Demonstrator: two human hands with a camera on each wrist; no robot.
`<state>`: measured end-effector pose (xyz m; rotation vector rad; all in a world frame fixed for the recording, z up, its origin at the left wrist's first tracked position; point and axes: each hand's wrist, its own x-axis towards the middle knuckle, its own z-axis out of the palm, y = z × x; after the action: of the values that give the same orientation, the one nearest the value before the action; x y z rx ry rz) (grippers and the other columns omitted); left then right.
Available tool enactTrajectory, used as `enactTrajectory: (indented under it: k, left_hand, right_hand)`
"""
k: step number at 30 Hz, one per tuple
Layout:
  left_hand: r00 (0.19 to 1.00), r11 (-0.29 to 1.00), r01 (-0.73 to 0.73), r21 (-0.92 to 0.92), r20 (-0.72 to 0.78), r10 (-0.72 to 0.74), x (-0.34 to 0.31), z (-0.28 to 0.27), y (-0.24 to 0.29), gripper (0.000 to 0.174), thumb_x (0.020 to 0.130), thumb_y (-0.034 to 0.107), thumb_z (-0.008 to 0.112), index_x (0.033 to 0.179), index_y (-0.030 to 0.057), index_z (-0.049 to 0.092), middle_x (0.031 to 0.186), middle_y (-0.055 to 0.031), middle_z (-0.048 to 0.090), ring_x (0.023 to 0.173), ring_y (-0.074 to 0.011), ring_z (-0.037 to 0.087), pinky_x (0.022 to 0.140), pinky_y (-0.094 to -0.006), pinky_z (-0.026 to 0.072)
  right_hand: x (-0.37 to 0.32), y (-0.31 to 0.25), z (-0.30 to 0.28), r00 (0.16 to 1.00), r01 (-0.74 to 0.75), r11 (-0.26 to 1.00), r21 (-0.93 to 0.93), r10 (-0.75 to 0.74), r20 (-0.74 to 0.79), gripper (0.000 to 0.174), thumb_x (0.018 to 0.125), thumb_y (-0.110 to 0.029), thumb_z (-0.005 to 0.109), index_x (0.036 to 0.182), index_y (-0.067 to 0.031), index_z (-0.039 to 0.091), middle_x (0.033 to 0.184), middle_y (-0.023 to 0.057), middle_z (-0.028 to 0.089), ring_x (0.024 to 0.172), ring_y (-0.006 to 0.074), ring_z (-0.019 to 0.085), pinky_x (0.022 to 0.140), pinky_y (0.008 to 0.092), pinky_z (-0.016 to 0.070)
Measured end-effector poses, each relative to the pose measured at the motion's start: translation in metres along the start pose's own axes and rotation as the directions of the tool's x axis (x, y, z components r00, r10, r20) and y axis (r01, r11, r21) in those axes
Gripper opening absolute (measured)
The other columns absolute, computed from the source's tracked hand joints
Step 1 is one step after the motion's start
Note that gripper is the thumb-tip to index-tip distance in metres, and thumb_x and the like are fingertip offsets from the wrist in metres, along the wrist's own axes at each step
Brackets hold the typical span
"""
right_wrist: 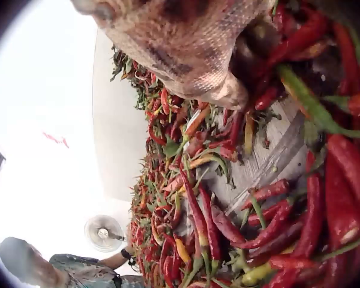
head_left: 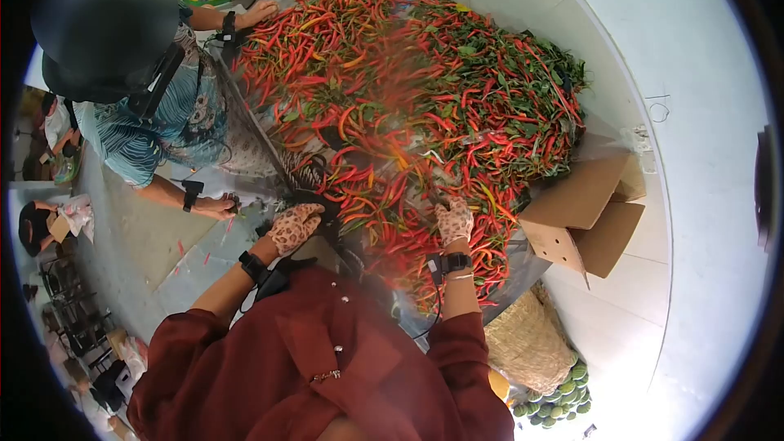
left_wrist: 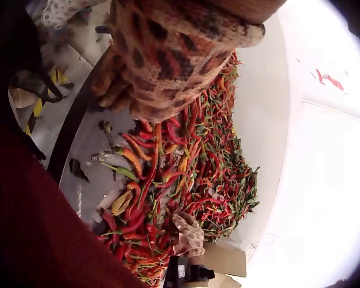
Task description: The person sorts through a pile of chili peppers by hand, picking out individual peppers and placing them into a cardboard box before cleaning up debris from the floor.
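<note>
**Both gloved hands in the chillies at the near edge of the worktop**

The chillies (head_left: 408, 90), red with some orange and green and many leafy stems, lie heaped over most of the worktop (left_wrist: 90, 180), from its near edge to the far edge at the white wall. The right hand (head_left: 454, 220), in a patterned glove, is sunk into the near fringe of the heap. Whether its fingers clamp a pod is hidden by the chillies around them. The left hand (head_left: 296, 227), gloved alike, sits well apart from it at the near left corner of the heap with its fingers curled. I cannot tell if it holds anything.

This looks like picking through the pods, mid-way at most. A next pick would call for singling one pod from the tangle.

A second person (head_left: 163, 122) works at the left edge. A cardboard box (head_left: 584, 220) and a woven sack (head_left: 527, 343) stand beyond the right edge.
</note>
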<state>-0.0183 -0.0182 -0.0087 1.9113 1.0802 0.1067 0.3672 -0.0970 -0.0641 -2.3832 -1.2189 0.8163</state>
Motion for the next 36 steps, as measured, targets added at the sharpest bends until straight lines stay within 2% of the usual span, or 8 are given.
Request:
enactTrajectory:
  k: [3,12,19,24,26,31,33,36]
  left_hand:
    - [0.998,0.998,0.064,-0.01,0.026,-0.064,-0.002,-0.003,0.007,0.03,0.093,0.022,0.047,0.115,0.0039,0.056,0.114,-0.0137,0.059,0.108,-0.0302,0.054,0.093,-0.0358,0.0426]
    - [1.0,1.0,-0.017,0.021,0.02,0.017,0.0,0.0,0.0,0.031,0.092,0.021,0.048,0.116,0.0032,0.056,0.115,-0.0145,0.059,0.109,-0.0308,0.053,0.094,-0.0363,0.0422]
    - [1.0,1.0,-0.003,0.022,-0.016,0.003,-0.007,0.002,-0.01,0.03,0.093,0.021,0.047,0.116,0.0039,0.056,0.115,-0.0142,0.059,0.109,-0.0299,0.054,0.093,-0.0359,0.0425]
    - [1.0,0.999,0.03,0.011,0.002,-0.03,-0.007,0.005,-0.016,0.029,0.093,0.02,0.047,0.116,0.0044,0.056,0.112,-0.0137,0.06,0.106,-0.0298,0.056,0.091,-0.0355,0.0434]
    - [1.0,1.0,0.004,-0.021,-0.025,-0.004,-0.008,0.005,-0.015,0.029,0.092,0.02,0.048,0.116,0.0044,0.056,0.112,-0.0139,0.061,0.105,-0.0301,0.056,0.091,-0.0352,0.0437]
    - [0.999,0.998,0.034,-0.058,0.029,-0.032,-0.009,0.003,-0.015,0.03,0.092,0.02,0.049,0.115,0.0037,0.056,0.112,-0.0146,0.061,0.106,-0.0301,0.056,0.091,-0.0351,0.0437]
    - [0.997,0.994,0.057,-0.089,0.055,-0.052,-0.009,0.001,-0.009,0.03,0.092,0.02,0.049,0.116,0.0035,0.056,0.112,-0.0148,0.061,0.107,-0.03,0.056,0.091,-0.0351,0.0437]
    - [0.994,0.994,0.09,-0.069,0.067,-0.085,-0.009,-0.005,0.001,0.03,0.092,0.019,0.048,0.116,0.0031,0.056,0.113,-0.0151,0.06,0.107,-0.0299,0.055,0.091,-0.0354,0.0439]
  right_hand:
    - [-0.026,-0.039,-0.024,0.996,0.081,0.96,-0.267,-0.07,0.051,0.046,0.084,-0.026,0.061,0.12,0.0011,0.056,0.108,0.0177,0.062,0.084,0.0269,0.062,0.073,0.0363,0.05]
    - [0.004,-0.059,-0.036,0.985,-0.003,0.999,0.035,0.009,-0.172,0.034,0.085,-0.021,0.06,0.11,0.0022,0.061,0.107,0.0212,0.063,0.095,0.0342,0.06,0.08,0.0412,0.0485]
    - [0.035,-0.063,-0.016,0.961,0.119,0.913,-0.39,-0.205,-0.187,0.031,0.087,-0.018,0.058,0.11,0.0016,0.058,0.109,0.0195,0.06,0.093,0.0322,0.06,0.075,0.0405,0.0493]
    - [0.046,-0.054,-0.025,0.991,-0.087,0.968,-0.234,0.108,0.077,0.044,0.086,-0.025,0.054,0.124,-0.0039,0.053,0.128,0.0174,0.052,0.118,0.0327,0.048,0.098,0.0426,0.0394]
    - [0.04,-0.033,-0.021,0.948,0.167,0.968,-0.187,-0.21,-0.239,0.029,0.087,-0.018,0.058,0.107,0.0033,0.057,0.101,0.0161,0.063,0.081,0.0298,0.061,0.068,0.0352,0.0494]
    - [-0.006,-0.056,-0.03,0.965,0.105,0.928,0.358,-0.007,-0.264,0.027,0.087,-0.013,0.06,0.109,0.0026,0.058,0.097,0.0096,0.065,0.076,0.0206,0.061,0.064,0.0298,0.0485]
    - [-0.021,-0.066,-0.021,0.995,0.043,0.704,0.709,0.037,-0.097,0.03,0.086,-0.017,0.06,0.107,0.0047,0.058,0.095,0.0115,0.064,0.083,0.0223,0.059,0.076,0.0337,0.047]
    - [-0.034,-0.078,-0.014,0.995,0.019,0.641,0.767,0.062,-0.076,0.027,0.087,-0.013,0.06,0.11,0.0025,0.058,0.094,0.0065,0.062,0.08,0.0151,0.057,0.071,0.0294,0.0465]
